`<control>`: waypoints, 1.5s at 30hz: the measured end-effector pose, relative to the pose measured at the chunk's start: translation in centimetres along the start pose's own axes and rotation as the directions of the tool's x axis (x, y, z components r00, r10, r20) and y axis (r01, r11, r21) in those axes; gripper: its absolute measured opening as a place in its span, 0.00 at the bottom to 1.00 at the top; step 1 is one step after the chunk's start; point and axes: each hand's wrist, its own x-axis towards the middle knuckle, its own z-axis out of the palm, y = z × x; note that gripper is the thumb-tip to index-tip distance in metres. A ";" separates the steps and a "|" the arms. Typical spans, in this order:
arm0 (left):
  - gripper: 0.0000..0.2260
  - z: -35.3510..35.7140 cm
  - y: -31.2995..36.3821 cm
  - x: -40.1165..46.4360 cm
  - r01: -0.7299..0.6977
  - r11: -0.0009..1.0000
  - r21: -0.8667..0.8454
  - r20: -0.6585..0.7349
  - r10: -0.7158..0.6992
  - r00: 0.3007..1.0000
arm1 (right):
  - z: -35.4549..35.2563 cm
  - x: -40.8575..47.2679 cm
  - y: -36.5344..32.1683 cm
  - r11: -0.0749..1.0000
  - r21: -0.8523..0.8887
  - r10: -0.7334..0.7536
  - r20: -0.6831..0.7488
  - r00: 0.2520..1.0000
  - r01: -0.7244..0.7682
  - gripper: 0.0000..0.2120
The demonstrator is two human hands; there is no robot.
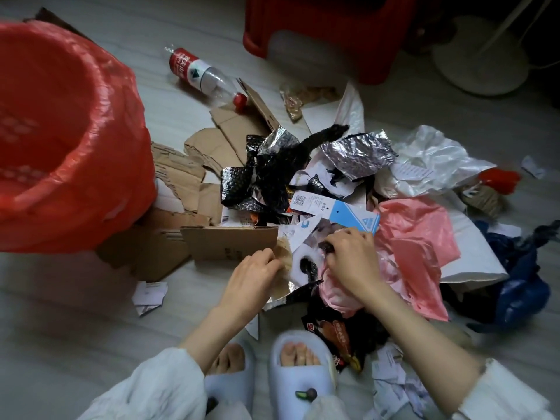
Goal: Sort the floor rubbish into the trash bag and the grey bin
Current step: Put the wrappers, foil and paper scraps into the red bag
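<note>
Now both hands dig in the rubbish pile (pixel 348 183) on the floor: left hand (pixel 254 277) pinches brown paper (pixel 283 253), right hand (pixel 351 256) grips a dark scrap (pixel 327 246), probably for the red trash bag (pixel 100 140) at left.

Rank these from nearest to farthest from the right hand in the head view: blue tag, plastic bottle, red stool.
From the right hand:
1. Blue tag, just above the hand.
2. Plastic bottle, far up-left on the floor.
3. Red stool, at the top edge.
</note>
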 end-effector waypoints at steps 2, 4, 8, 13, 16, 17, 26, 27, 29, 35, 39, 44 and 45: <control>0.09 0.2 -0.1 -0.3 -0.012 0.999 -0.048 0.018 0.013 1.000 | -0.3 0.3 -0.1 0.979 0.199 0.063 -0.089 0.994 -0.044 0.11; 0.03 0.3 -0.2 -0.7 -0.039 0.997 -0.071 0.048 0.042 0.998 | -0.4 1.4 -0.2 0.961 0.276 -0.004 -0.064 0.998 0.021 0.10; 0.14 -0.6 -0.7 -1.6 0.073 0.968 -0.240 0.166 -0.034 0.986 | 0.4 3.4 -1.2 0.971 0.129 -0.226 0.226 0.948 0.200 0.13; 0.16 -1.8 0.2 -2.5 0.075 0.927 -0.368 0.226 0.011 0.974 | 1.4 3.6 -1.0 0.982 0.061 -0.191 0.338 0.922 0.181 0.14; 0.28 -1.7 1.0 -2.3 0.013 0.962 -0.272 0.346 0.085 0.934 | 1.6 3.1 -0.5 0.981 0.002 -0.179 0.383 0.906 0.193 0.19; 0.27 -1.5 1.2 -2.2 -0.017 0.982 -0.187 0.386 0.089 0.918 | 1.7 2.9 -0.4 0.976 -0.034 -0.182 0.396 0.900 0.213 0.21; 0.15 -1.2 -0.4 -2.6 0.018 0.992 -0.124 0.209 0.008 0.978 | 2.8 3.1 -1.2 0.985 -0.144 -0.056 0.274 0.960 0.098 0.25; 0.14 -1.4 -0.8 -2.8 0.032 0.993 -0.110 0.182 -0.012 0.983 | 3.0 3.4 -1.4 0.985 -0.159 -0.023 0.277 0.961 0.069 0.29; 0.12 -1.9 -1.5 -3.3 0.069 0.995 -0.071 0.155 -0.057 0.986 | 3.5 3.9 -1.8 0.980 -0.194 0.022 0.282 0.959 0.034 0.35; 0.09 -3.7 -2.7 -3.2 0.150 0.986 -0.070 0.065 -0.145 0.987 | 4.5 3.8 -2.4 0.965 -0.243 -0.054 0.184 0.981 0.099 0.17; 0.11 -4.9 -2.2 -2.5 0.159 0.980 -0.123 0.031 -0.156 0.987 | 2.2 3.3 -2.4 0.997 -0.076 -0.013 0.046 0.999 0.016 0.11; 0.11 -9.0 -1.3 -1.9 0.104 0.977 -0.188 -0.088 -0.122 0.989 | -3.6 3.3 -3.6 0.951 0.297 0.142 -0.158 0.977 -0.090 0.09; 0.12 -10.1 -1.0 -1.8 0.090 0.976 -0.200 -0.117 -0.115 0.987 | -5.0 3.4 -4.0 0.921 0.377 0.170 -0.174 0.970 -0.094 0.09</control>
